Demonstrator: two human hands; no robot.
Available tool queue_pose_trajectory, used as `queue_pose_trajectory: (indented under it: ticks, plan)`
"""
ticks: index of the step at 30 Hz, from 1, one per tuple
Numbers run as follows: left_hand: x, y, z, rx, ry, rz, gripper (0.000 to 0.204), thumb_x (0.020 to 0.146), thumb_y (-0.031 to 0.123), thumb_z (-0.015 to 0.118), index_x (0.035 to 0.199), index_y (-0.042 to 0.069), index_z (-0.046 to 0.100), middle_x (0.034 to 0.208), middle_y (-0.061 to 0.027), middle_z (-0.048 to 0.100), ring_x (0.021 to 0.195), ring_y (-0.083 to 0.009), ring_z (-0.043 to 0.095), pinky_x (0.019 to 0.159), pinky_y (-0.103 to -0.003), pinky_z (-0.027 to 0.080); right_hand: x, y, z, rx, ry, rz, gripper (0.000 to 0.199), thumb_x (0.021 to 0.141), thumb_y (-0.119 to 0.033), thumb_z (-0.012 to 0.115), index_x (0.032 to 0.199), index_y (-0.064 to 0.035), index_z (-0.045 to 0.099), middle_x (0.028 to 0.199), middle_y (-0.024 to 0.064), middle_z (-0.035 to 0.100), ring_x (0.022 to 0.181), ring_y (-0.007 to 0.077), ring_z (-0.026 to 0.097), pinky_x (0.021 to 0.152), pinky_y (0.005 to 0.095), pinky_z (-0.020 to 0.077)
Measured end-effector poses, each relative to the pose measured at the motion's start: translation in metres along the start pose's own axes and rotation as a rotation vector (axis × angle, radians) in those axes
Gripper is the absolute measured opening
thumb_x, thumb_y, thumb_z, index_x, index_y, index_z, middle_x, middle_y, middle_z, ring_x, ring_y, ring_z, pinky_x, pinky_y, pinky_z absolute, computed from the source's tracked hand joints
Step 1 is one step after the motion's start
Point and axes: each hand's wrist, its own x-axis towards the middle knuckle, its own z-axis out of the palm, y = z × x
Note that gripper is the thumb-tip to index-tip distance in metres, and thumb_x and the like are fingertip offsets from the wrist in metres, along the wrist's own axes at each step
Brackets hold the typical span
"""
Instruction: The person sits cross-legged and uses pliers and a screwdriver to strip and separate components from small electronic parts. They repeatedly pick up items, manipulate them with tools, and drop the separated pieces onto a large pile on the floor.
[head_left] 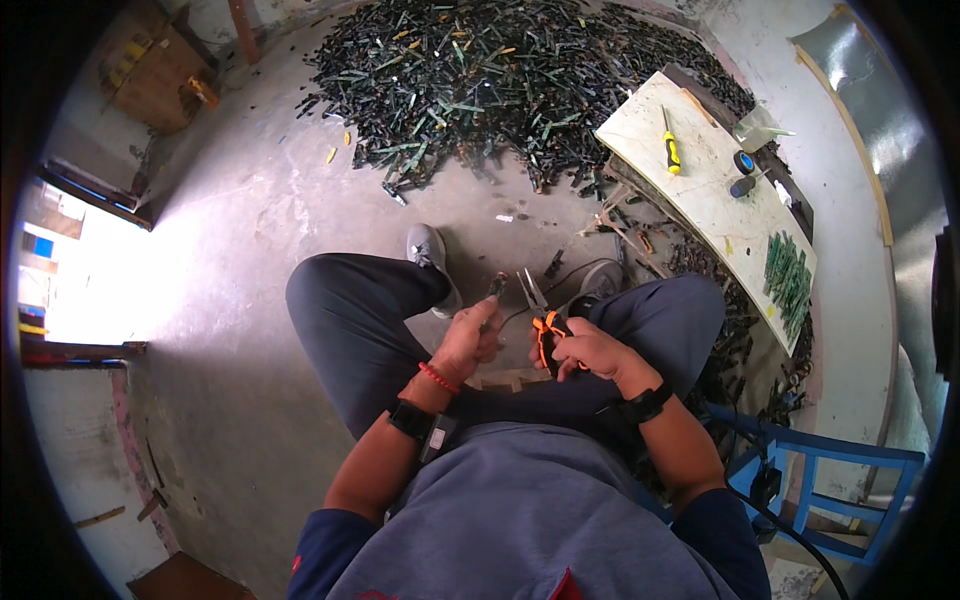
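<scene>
Narrow dark strip [497, 285] sits mid-scene, pinched in the left hand [468, 342], its far end left free, I judge, for access from needle-nose pliers [546, 324], which the right hand [592, 350] grips just rightward, jaws parted.

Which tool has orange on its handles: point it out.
The pliers in the right hand: orange-and-black handles, while the screwdriver on the white board has a mostly yellow handle.
</scene>
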Motion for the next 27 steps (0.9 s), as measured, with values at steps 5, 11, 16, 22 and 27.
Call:
queue_pose_trajectory:
  ticks: [5, 11, 16, 22, 27]
  plan:
    - [0.0009, -0.0024, 0.0002, 0.038, 0.005, 0.006, 0.041, 0.097, 0.041, 0.049, 0.072, 0.009, 0.047, 0.047, 0.0034, 0.033, 0.036, -0.0091, 0.027, 0.039, -0.025, 0.023, -0.0002, -0.0002, -0.0003, 0.118, -0.088, 0.050, 0.040, 0.077, -0.011, 0.052, 0.116, -0.0028, 0.055, 0.100, 0.0117, 0.066, 0.083, 0.0188, 0.065, 0.056, 0.0288, 0.0524]
    - [-0.0012, -0.0018, 0.0048, 0.125, 0.032, 0.034, 0.040, 0.098, 0.039, 0.050, 0.070, 0.010, 0.048, 0.048, 0.0046, 0.034, 0.038, -0.0069, 0.027, 0.039, -0.025, 0.021, -0.0038, -0.0042, 0.0008, 0.160, -0.168, 0.122, 0.042, 0.079, -0.010, 0.052, 0.121, -0.0009, 0.053, 0.101, 0.0133, 0.065, 0.087, 0.0201, 0.066, 0.056, 0.0286, 0.0538]
    - [-0.0015, -0.0014, 0.0044, 0.144, 0.037, 0.044, 0.040, 0.098, 0.038, 0.050, 0.070, 0.010, 0.048, 0.050, 0.0058, 0.034, 0.039, -0.0060, 0.026, 0.039, -0.025, 0.021, -0.0022, -0.0043, -0.0009, 0.165, -0.174, 0.135, 0.041, 0.080, -0.011, 0.052, 0.120, -0.0012, 0.053, 0.100, 0.0134, 0.065, 0.088, 0.0202, 0.067, 0.055, 0.0276, 0.0537]
    - [-0.0020, -0.0006, 0.0044, 0.156, 0.012, 0.034, 0.039, 0.097, 0.038, 0.051, 0.070, 0.010, 0.049, 0.051, 0.0067, 0.033, 0.040, -0.0056, 0.027, 0.040, -0.024, 0.021, -0.0010, -0.0047, 0.0000, 0.131, -0.156, 0.131, 0.040, 0.080, -0.014, 0.052, 0.119, -0.0020, 0.054, 0.098, 0.0128, 0.066, 0.086, 0.0190, 0.067, 0.053, 0.0262, 0.0522]
    - [-0.0020, -0.0001, 0.0043, 0.162, 0.007, 0.029, 0.039, 0.097, 0.038, 0.051, 0.071, 0.010, 0.049, 0.051, 0.0064, 0.034, 0.040, -0.0056, 0.026, 0.040, -0.025, 0.021, 0.0000, -0.0035, -0.0034, 0.144, -0.173, 0.123, 0.039, 0.080, -0.015, 0.053, 0.118, -0.0031, 0.055, 0.097, 0.0121, 0.066, 0.085, 0.0180, 0.067, 0.052, 0.0253, 0.0512]
